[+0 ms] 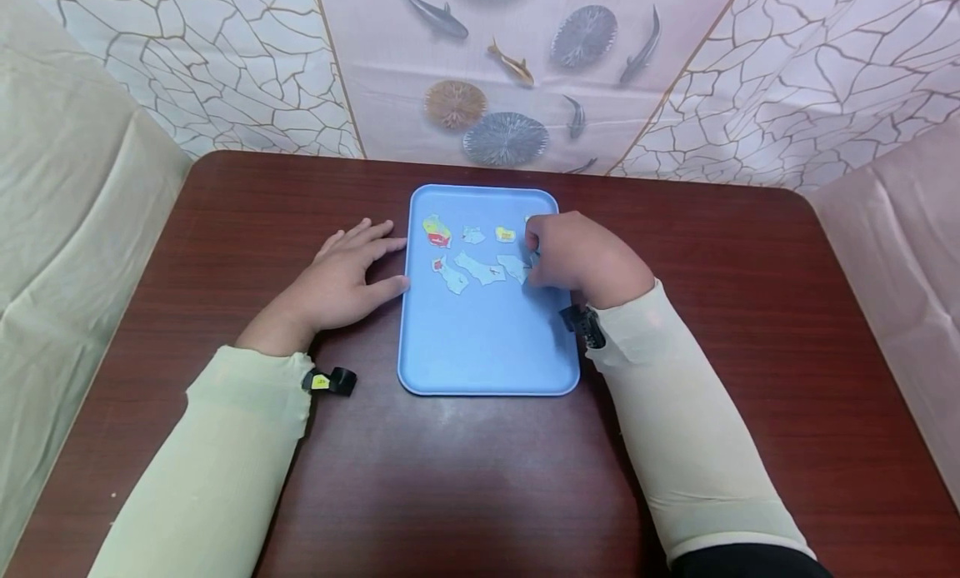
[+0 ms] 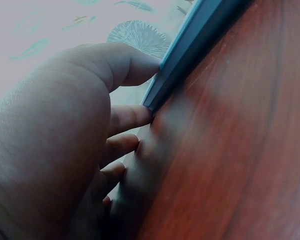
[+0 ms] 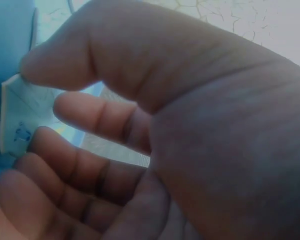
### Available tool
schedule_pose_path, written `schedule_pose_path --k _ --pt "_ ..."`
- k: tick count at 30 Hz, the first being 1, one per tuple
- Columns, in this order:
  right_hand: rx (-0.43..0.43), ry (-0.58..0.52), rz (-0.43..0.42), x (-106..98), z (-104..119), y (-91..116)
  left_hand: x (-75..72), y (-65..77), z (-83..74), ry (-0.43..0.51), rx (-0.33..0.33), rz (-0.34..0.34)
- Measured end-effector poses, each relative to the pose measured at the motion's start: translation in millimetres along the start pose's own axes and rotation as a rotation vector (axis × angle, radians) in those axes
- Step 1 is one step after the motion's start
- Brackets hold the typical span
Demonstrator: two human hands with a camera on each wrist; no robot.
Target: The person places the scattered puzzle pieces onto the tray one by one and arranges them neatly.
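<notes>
A light blue tray [image 1: 487, 345] holds several flat, irregular map puzzle pieces in two rows. At its top left is a red, yellow and green piece [image 1: 437, 231]; a yellow one [image 1: 505, 234] sits farther right. Below them are pale blue pieces, such as the middle one [image 1: 480, 269]. My right hand [image 1: 581, 257] bends over the tray's right side and holds a pale blue puzzle piece [image 3: 19, 120] between thumb and fingers. My left hand [image 1: 341, 282] lies spread on the table, its thumb and index fingertip touching the tray's left edge.
The dark reddish-brown table [image 1: 750, 345] surrounds the tray. A patterned cloth [image 1: 525, 70] with fish and round shapes hangs behind its far edge. Pale fabric [image 1: 60, 228] borders the left side, and a black wrist camera [image 1: 585, 324] overlaps the tray's right rim.
</notes>
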State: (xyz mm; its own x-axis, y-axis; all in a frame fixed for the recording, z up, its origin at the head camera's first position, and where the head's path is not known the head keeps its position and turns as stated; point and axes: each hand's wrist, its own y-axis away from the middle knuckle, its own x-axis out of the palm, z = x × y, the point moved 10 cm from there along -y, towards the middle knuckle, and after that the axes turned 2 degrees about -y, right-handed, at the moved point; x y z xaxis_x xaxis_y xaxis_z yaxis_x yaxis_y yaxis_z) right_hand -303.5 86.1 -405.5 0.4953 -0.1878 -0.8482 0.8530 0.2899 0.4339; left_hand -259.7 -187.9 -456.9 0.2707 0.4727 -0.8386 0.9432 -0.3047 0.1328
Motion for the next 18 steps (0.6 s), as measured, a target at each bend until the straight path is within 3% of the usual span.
schedule_pose_path --k 18 --pt "0.009 0.025 -0.007 4.7 -1.8 -2.9 0.1 -0.3 -0.5 -0.002 -0.004 0.010"
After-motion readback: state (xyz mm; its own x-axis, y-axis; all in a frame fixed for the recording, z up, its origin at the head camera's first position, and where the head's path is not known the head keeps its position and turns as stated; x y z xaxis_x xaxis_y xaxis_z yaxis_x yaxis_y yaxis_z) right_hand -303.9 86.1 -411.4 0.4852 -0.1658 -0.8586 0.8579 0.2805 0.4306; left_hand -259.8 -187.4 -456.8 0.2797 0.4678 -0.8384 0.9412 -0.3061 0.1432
